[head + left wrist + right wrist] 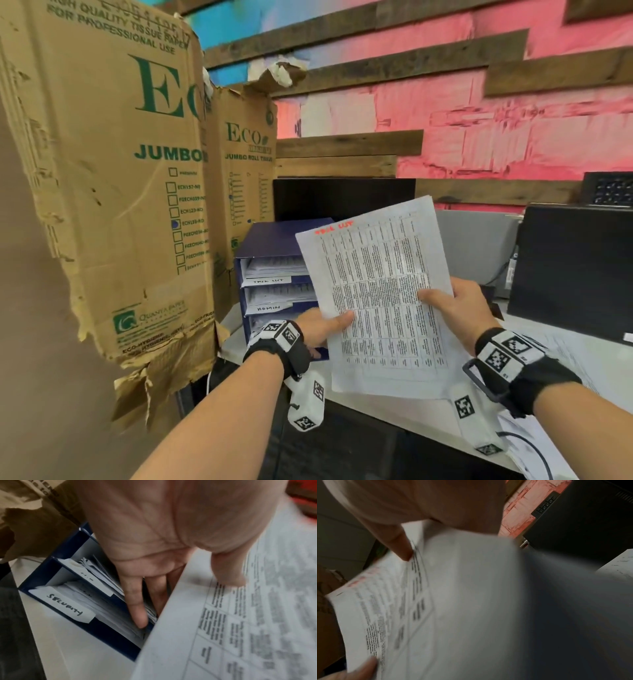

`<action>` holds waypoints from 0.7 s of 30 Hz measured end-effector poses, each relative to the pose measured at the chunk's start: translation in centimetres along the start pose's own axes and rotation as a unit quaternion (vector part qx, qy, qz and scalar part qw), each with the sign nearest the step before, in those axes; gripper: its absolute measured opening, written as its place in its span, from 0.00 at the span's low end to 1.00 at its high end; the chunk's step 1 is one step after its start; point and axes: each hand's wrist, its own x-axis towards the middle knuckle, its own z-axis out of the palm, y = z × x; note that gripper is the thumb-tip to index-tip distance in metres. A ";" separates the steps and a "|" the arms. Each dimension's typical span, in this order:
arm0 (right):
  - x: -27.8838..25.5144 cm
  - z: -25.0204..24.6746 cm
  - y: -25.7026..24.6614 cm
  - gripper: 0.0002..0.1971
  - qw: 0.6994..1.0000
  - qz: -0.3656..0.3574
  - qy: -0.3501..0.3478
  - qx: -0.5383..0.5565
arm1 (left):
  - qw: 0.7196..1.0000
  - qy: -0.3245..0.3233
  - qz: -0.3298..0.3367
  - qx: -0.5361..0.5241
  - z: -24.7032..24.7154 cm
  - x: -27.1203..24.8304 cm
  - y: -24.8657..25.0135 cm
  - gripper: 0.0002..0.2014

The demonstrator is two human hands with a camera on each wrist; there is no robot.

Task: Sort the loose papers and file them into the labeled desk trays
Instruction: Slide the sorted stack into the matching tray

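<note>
Now both hands (325,327) pinch sheet (380,291) edges.

The sheets (376,291) held up are thin white matt paper printed with a dense black table, a red scrawl at the top. The file tray (270,246) behind them looks like smooth dark blue card or plastic with a slight sheen, its slots stuffed with white paper and fronted by white paper labels (63,605) inked by hand. On the left, the boxes (102,171) are brown corrugated cardboard, rough, dented and torn at the edges. The counter (239,346) is smooth pale laminate. The far wall (479,113) shows rough dark wood planks over patchy pink paint. Wrist straps (520,363) are black cloth.
</note>
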 end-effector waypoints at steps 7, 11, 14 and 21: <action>0.9 1.1 1.4 0.11 0.991 0.067 -0.065 -0.093 | 0.989 0.147 0.034 0.010 -3.1 -0.2 -1.3 0.12; 1.3 2.9 3.0 0.23 0.983 0.135 -0.097 -0.079 | 0.985 0.164 -0.021 0.046 -5.7 -0.4 -3.1 0.19; 1.4 4.9 3.7 0.22 0.978 0.136 -0.136 -0.080 | 0.978 0.185 -0.057 0.077 -7.1 -1.8 -4.9 0.22; 1.1 9.4 3.0 0.19 0.951 0.141 -0.247 -0.123 | 0.969 0.206 -0.125 0.046 -10.2 -4.8 -9.1 0.20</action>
